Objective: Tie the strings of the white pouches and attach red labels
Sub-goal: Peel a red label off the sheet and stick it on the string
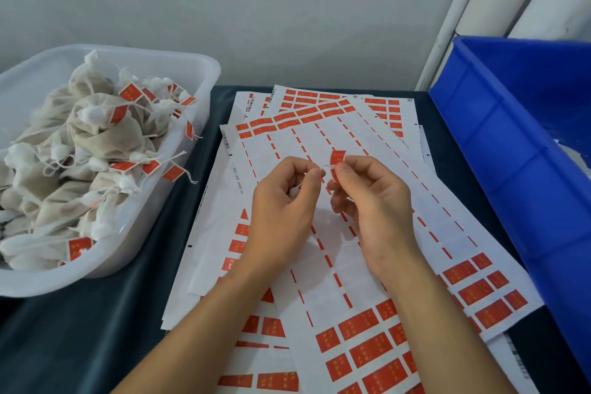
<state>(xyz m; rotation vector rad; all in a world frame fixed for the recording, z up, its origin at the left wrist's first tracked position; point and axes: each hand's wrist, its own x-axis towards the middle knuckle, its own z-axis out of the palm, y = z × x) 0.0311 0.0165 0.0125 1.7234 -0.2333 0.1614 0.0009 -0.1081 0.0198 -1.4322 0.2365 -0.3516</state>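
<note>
Both hands are working just above the spread of white backing sheets [323, 253] that carry rows of small red rectangular stickers, and every place here is given relative to those sheets. The left hand [284, 201] is hovering over the middle of the sheets with its fingers curled in, pinching a thin white string [311, 174] between thumb and forefinger; a bit of white pouch fabric [292, 191] is peeking out from inside its palm, though how much of a pouch is being held there cannot be told. The right hand [371, 201] is hovering just beside it, also over the middle of the sheets, pinching a small red paper label [337, 159] between thumb and forefinger. The label is standing up above the fingertips and is bending around the string end that is running across from the left hand, so the two hands are nearly touching at the fingertips.

To the left of the sheets, a translucent white plastic tub [192, 73] is sitting on the dark cloth-covered table [96, 329], holding a heap of off-white fabric pouches [80, 144] with tied strings, many of them carrying red labels. To the right of the sheets, a blue plastic crate [511, 144] is standing with its near wall overlapping the edge of the sheets. Beyond the far edge of the sheets, a pale grey wall [256, 9] is rising.
</note>
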